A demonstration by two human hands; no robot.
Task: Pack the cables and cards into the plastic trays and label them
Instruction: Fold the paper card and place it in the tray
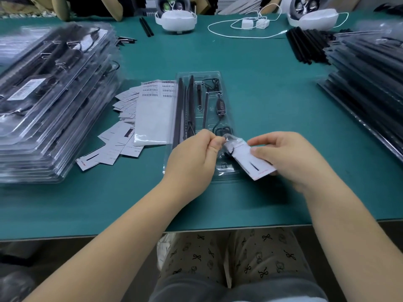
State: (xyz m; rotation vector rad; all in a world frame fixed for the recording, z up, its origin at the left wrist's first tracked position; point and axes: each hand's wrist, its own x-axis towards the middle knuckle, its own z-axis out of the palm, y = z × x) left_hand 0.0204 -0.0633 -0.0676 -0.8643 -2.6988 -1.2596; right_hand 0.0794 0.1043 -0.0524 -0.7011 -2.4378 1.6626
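The white card (250,159) sits between both hands, over the near end of the clear tray (199,110) — its long side slants down toward the right hand (283,158), which pinches it. The left hand (194,155) pinches the cable end (227,139) — fingers curled tight

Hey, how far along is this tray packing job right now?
Done: a tall stack of filled trays sits on the left. In hand: over the open tray, which already holds black parts, the right hand holds a white card and the left hand pinches something small at its top. Left: loose cards, a barcode label sheet, and another stack on the right.
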